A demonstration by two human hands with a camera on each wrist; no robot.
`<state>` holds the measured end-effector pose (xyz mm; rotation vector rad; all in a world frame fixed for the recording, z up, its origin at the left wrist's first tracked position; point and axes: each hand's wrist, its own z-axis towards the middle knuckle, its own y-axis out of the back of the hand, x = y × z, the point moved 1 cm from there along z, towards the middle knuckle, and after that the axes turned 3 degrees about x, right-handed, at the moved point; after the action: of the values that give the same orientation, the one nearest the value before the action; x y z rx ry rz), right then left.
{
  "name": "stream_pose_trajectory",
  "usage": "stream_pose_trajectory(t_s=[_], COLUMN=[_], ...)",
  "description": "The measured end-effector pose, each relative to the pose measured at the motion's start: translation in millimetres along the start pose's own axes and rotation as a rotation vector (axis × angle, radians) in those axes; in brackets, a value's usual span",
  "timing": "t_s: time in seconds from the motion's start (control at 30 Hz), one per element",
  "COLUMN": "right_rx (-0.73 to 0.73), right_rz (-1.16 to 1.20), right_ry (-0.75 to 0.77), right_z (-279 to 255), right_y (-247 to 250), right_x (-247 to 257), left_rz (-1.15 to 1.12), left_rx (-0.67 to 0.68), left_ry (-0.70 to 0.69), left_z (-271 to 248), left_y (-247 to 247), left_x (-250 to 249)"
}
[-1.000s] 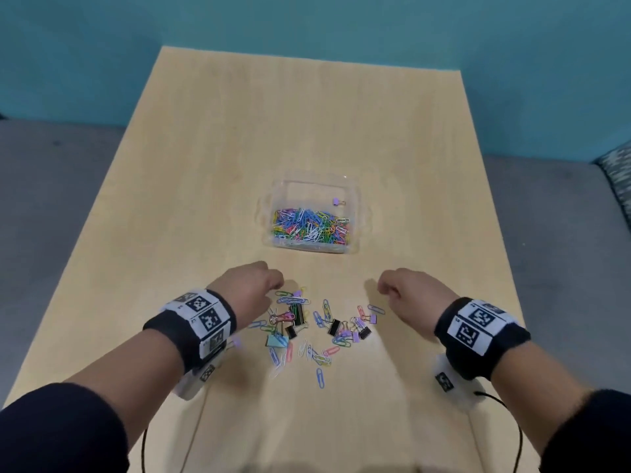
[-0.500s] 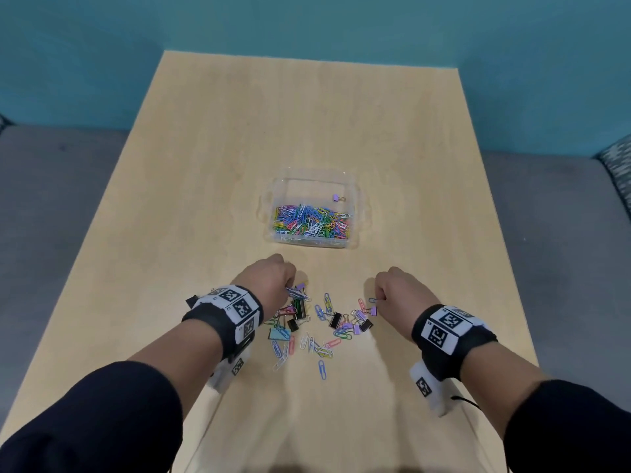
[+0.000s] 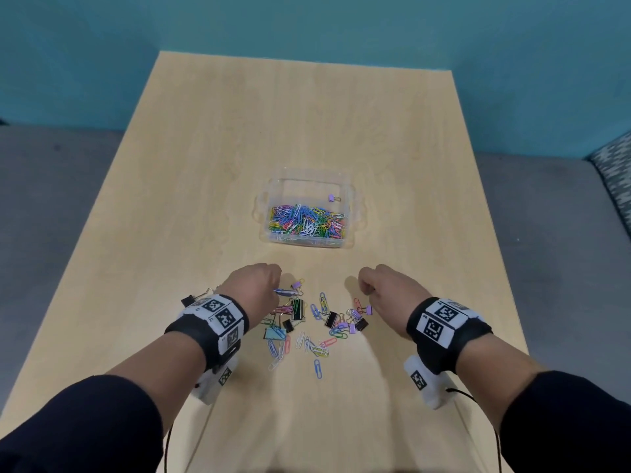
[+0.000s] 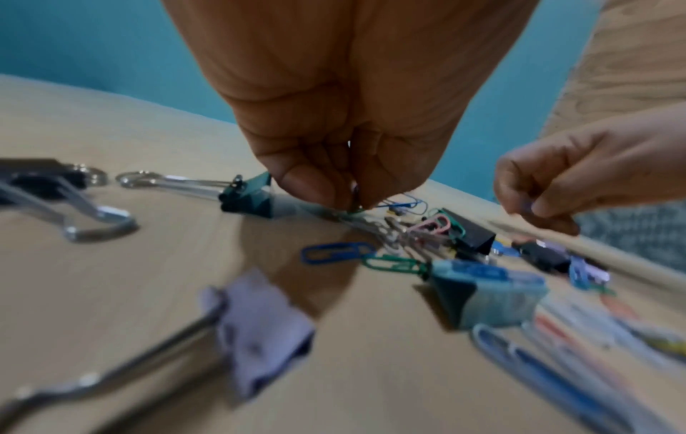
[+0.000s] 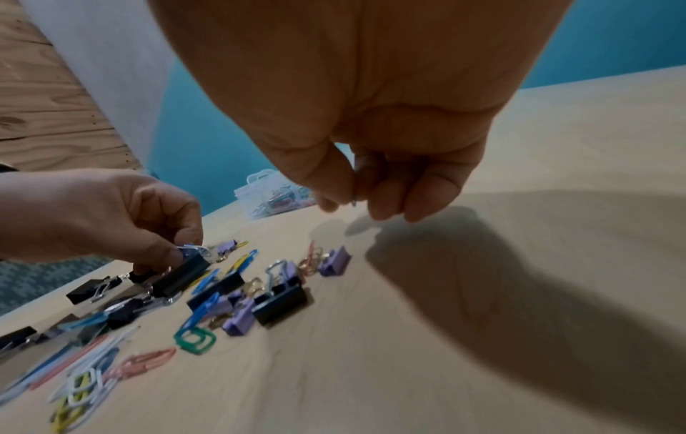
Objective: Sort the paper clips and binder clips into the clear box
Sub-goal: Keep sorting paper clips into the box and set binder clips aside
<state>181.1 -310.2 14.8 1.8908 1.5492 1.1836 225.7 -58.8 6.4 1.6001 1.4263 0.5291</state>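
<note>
A: Your left hand (image 3: 254, 288) is curled, thumb and fingers pinched together on a blue paper clip (image 3: 282, 291) at the left end of the loose pile (image 3: 316, 322). Your right hand (image 3: 387, 290) is curled too, thumb against forefinger, nipping a small blue-grey clip (image 5: 354, 201) just above the table (image 3: 307, 131).

B: What lies between your hands?

A: The pile does: coloured paper clips mixed with black, lilac and teal binder clips. A large black binder clip (image 3: 297, 310) sits just beside your left thumb, and a lilac binder clip (image 3: 367, 309) lies just below your right knuckles. The clear box (image 3: 309, 208) stands beyond both hands, apart from the pile, its near half full of paper clips, with one lilac binder clip (image 3: 332, 198) alone in the far half.

B: Does anything block your reach?

A: Nothing stands between your hands and the box.

B: What do the wrist views add?

A: The left wrist view shows a big lilac binder clip (image 4: 260, 331) and a black one (image 4: 44, 179) lying behind your left hand, mostly covered by your wristband in the head view. The right wrist view shows how small the pinched clip is; from the head it is hidden.
</note>
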Motion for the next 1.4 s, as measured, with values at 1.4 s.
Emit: stream_pose_trajectory(t_s=[1.4], right_rx=[-0.170], right_rz=[0.191], right_ry=[0.004], right_z=[25], right_y=[42], right_x=[33], left_rz=[-0.426], left_rx=[-0.340], left_ry=[0.068], left_z=[53], left_y=[79], left_x=[0])
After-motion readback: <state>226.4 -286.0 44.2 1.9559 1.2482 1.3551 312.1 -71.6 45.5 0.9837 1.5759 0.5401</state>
